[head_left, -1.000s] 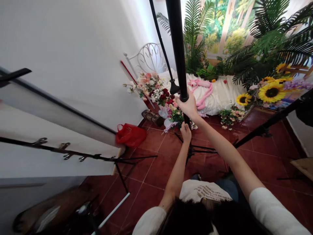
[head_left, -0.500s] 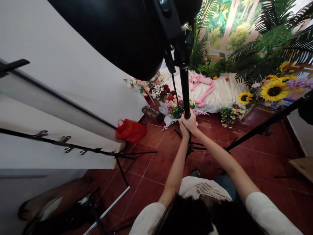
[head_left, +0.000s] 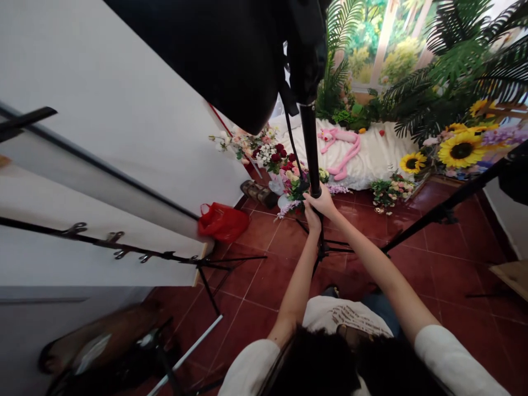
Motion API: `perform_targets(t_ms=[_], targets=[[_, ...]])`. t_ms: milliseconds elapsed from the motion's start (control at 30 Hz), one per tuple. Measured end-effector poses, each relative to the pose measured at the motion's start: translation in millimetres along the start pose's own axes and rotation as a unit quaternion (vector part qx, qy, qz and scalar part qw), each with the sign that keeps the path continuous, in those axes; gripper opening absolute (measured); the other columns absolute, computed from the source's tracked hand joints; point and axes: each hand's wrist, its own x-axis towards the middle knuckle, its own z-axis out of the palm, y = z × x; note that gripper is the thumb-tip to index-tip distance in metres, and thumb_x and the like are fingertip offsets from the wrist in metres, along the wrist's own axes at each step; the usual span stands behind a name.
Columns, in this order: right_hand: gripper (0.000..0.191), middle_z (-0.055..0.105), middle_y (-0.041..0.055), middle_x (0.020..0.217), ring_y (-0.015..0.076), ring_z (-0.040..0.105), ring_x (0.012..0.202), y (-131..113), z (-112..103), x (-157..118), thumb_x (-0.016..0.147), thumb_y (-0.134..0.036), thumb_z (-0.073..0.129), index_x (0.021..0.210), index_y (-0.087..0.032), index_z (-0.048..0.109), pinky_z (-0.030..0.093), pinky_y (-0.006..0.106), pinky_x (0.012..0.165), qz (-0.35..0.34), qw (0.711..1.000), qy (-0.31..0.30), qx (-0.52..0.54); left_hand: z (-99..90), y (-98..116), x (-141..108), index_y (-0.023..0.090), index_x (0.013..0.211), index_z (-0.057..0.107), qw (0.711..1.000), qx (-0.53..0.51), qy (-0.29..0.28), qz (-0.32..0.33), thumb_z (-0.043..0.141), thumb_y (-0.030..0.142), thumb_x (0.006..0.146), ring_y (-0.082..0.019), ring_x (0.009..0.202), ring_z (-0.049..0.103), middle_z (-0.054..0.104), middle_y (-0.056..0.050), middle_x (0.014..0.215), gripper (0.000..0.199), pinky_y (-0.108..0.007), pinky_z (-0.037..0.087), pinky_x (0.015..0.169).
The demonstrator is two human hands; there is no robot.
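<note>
In front of me stands a black light stand [head_left: 309, 143], its upper pole leaning slightly. A large black lamp shade [head_left: 214, 49] sits on its top and fills the upper part of the view. My right hand [head_left: 324, 202] is closed around the pole at a joint between sections. Just below it, my left hand [head_left: 313, 216] is closed on the same pole, its fingers partly hidden. A black cord [head_left: 292, 137] hangs from the head beside the pole. The stand's legs [head_left: 336, 247] spread over the floor beneath my hands.
A red plastic bag [head_left: 225, 221] lies by the left wall. Left of me is a backdrop bar with clips [head_left: 136, 252]. Artificial flowers [head_left: 289, 176], a pink plush toy [head_left: 344, 146] on white cloth and sunflowers [head_left: 461, 150] are ahead. Another black stand [head_left: 445, 203] slants at right.
The lamp shade has tilted and come nearer at the top of the view. My hands stay on the pole, slightly lower. The camera view has shifted a little.
</note>
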Motion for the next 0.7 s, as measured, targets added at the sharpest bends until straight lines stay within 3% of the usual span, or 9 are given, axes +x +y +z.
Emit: perform_targets(t_ms=[267, 700], targets=[[0.029, 0.056, -0.0020, 0.079, 0.0167, 0.054, 0.076, -1.6, -4.5, -6.2, 0.074, -0.042, 0.066, 0.088, -0.023, 0.048, 0.051, 0.033, 0.078, -0.003, 1.000, 0.004, -0.017, 4.0, 1.4, -8.9, 0.012, 0.097, 0.070, 0.991, 0.122, 0.044, 0.027, 0.036, 0.054, 0.096, -0.019, 0.081, 0.070, 0.074, -0.010, 0.084, 0.053, -0.027, 0.054, 0.067], [0.036, 0.057, 0.0002, 0.085, 0.0196, 0.057, 0.083, 4.9, -2.7, -4.9, 0.081, -0.047, 0.065, 0.103, -0.022, 0.052, 0.052, 0.040, 0.087, -0.023, 1.000, -0.014, -0.015, 4.5, -7.8, -4.5, 0.016, 0.096, 0.064, 0.990, 0.120, 0.033, 0.064, 0.030, 0.048, 0.098, -0.015, 0.081, 0.067, 0.072, -0.010, 0.090, 0.047, -0.024, 0.052, 0.071]])
